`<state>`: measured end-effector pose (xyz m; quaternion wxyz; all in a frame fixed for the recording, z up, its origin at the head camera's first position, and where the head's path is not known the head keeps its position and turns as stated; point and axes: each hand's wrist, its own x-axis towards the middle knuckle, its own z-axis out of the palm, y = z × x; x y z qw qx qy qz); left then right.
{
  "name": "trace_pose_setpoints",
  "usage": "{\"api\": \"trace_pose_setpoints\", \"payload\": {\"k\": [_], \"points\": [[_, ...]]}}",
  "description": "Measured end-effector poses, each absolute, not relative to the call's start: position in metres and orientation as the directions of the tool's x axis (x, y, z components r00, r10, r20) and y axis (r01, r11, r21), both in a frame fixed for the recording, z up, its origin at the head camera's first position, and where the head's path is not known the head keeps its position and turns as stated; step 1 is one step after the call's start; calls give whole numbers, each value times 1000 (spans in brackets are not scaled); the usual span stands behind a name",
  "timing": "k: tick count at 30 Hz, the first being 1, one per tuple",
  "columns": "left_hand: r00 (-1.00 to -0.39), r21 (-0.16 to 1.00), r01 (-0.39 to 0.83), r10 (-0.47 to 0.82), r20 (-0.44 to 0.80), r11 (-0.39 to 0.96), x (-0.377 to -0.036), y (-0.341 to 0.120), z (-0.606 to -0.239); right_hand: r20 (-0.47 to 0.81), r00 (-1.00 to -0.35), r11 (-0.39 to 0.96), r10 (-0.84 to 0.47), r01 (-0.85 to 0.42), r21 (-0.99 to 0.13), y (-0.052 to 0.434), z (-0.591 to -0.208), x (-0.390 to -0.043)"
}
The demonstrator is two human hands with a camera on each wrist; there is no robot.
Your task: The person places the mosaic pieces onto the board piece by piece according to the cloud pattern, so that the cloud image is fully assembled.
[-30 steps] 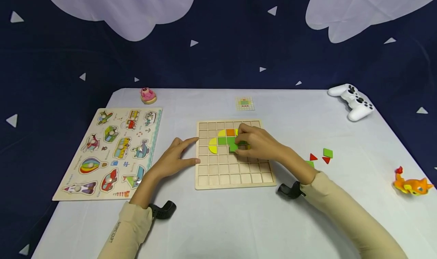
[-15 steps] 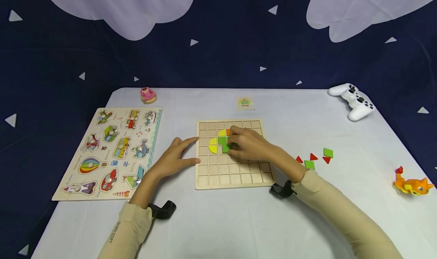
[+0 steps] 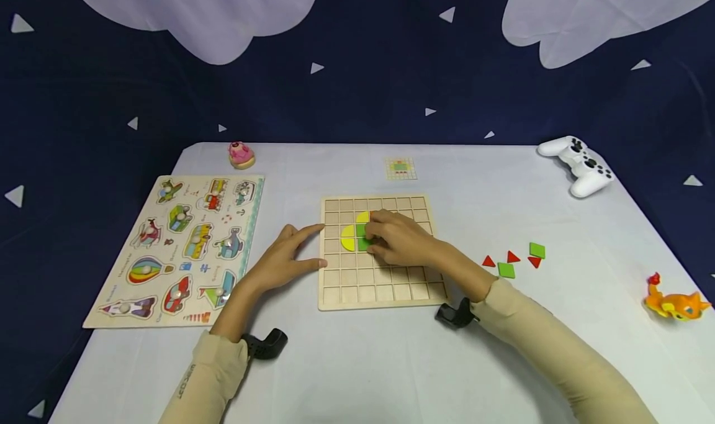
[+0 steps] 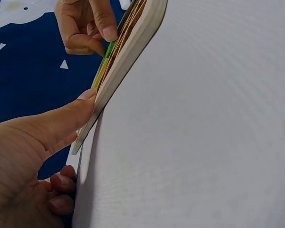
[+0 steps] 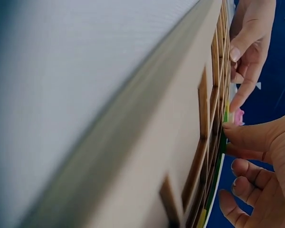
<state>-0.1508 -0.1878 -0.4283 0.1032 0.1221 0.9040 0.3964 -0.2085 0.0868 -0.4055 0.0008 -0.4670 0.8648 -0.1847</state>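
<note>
A wooden grid board [image 3: 357, 293] lies on the white table, with flat colored pieces in its cells. My left hand [image 3: 286, 259] rests at the board's left edge, thumb and index finger stretched out and touching it. My right hand [image 3: 404, 241] is over the board, its thumb and fingertips pinching a green square [image 3: 363, 244] low at the grid. Another green square [image 3: 360, 230] lies just above that one, beside yellow rounded pieces [image 3: 347, 238]. A sliver of orange shows at the right fingertips. My right hand hides the pieces farther right.
Right of the board lie loose red triangles [image 3: 513, 256] and green squares [image 3: 506, 270]. A small pattern card [image 3: 400, 169] is behind the board. A vehicle peg puzzle [image 3: 179, 250] is left, a pink toy [image 3: 241, 155] behind it. A white game controller [image 3: 578, 166] and orange toy [image 3: 677, 301] stand right.
My right hand has moved left across the board, and the green square at its fingertips has shifted left, under the other green square. My left hand has stayed at the board's edge.
</note>
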Motion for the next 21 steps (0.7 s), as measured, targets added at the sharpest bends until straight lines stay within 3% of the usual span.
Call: {"api": "trace_pose_setpoints", "payload": {"k": [8, 17, 21], "points": [[-948, 740, 143, 305, -88, 658, -151, -187, -428, 138, -587, 519, -798, -786, -336, 86, -405, -209], [-948, 738, 143, 306, -89, 659, -151, -187, -430, 149, -601, 557, -785, -790, -256, 90, -399, -204], [-948, 735, 150, 308, -83, 662, -151, -187, -429, 170, -636, 574, -752, -760, -305, 99, -393, -204]]}}
